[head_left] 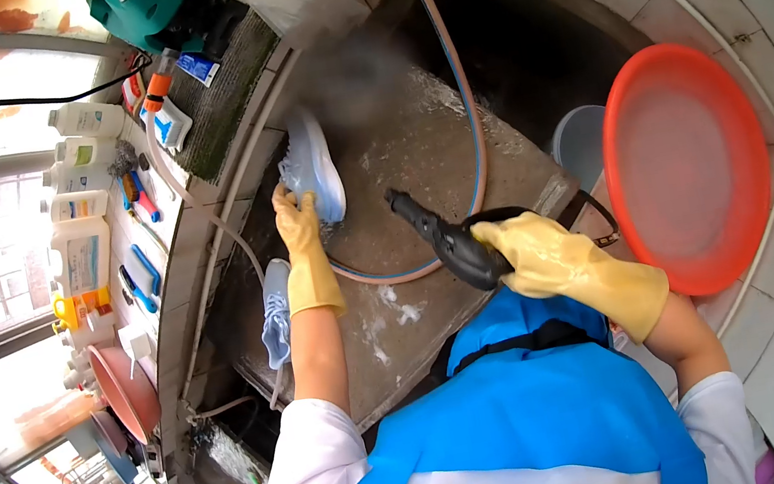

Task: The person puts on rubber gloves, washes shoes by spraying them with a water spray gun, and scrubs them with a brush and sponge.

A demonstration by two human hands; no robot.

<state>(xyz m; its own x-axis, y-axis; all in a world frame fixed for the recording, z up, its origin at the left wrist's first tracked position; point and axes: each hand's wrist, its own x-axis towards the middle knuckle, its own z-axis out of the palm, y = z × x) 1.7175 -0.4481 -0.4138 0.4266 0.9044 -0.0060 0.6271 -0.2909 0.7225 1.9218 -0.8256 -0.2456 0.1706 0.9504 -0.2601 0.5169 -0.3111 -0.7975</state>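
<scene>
My left hand (303, 245), in a yellow rubber glove, grips a light blue sneaker (324, 176) with a white sole, tilted up over the stone slab. A second light blue sneaker (276, 310) lies beside my left wrist. In its own yellow glove, my right hand (536, 254) is wrapped round a black steam gun (448, 242). The gun's nozzle points toward the held sneaker, a short gap away. Grey mist hangs beyond the toe of that shoe and blurs what is behind it.
A pinkish hose (470, 107) loops across the stone slab (413, 152). An orange-red basin (687, 154) stands at the right, with a grey bucket (579, 141) beside it. Along the left ledge are several bottles (83, 255), brushes (141, 276) and a pink basin (121, 385).
</scene>
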